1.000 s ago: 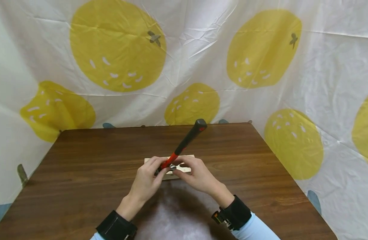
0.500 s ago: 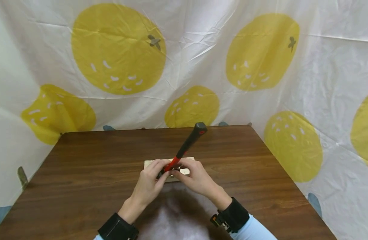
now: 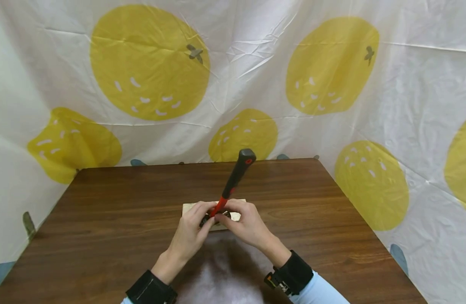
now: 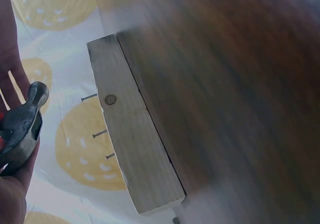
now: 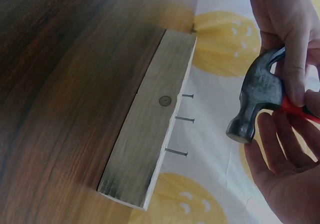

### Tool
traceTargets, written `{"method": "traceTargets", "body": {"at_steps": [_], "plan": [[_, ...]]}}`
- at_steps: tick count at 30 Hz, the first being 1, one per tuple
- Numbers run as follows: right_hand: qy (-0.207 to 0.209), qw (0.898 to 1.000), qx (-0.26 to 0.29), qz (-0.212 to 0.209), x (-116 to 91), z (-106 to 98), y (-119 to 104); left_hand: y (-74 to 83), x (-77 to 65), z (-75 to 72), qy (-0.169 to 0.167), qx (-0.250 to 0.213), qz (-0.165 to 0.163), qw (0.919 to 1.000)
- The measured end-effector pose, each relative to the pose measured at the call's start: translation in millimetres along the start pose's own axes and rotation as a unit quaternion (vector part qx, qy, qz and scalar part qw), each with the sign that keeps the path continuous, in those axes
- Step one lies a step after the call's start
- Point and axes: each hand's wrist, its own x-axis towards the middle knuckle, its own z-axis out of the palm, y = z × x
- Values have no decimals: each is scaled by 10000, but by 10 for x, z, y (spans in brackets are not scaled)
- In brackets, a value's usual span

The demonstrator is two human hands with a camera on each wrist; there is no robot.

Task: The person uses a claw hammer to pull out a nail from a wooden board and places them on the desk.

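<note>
A claw hammer [image 3: 234,181] with a black and red handle leans upward between both hands, its handle end pointing away. My left hand [image 3: 189,226] grips it near the head, thumb along the neck and claw side. My right hand [image 3: 249,223] curves in from the other side; in the right wrist view its fingers [image 5: 287,144] are spread beside the handle and the striking face. The steel hammer head [image 5: 260,94] hangs above a wooden block [image 5: 145,114]. Three nails [image 5: 177,152] stick out of the block's top, and a round spot [image 5: 165,100] marks its front side.
The block lies on a dark brown wooden table [image 3: 115,236]. Behind and beside the table hangs a pale sheet [image 3: 225,84] printed with yellow fruit. Black bands [image 3: 151,289] sit on both wrists.
The hammer's handle end has swung a little left. My right fingers have come in closer to my left hand around the hammer. The block stays in place.
</note>
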Motion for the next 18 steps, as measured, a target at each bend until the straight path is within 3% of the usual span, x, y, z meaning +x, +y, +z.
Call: {"method": "traceTargets", "body": {"at_steps": [10,18], "plan": [[91,9999,92,89,15,22,-1,-3,21,31,148,15,43,9999],[-72,9996,-97,-241,-2,45,4,-6,43,9,-191,18,-39,9998]]}}
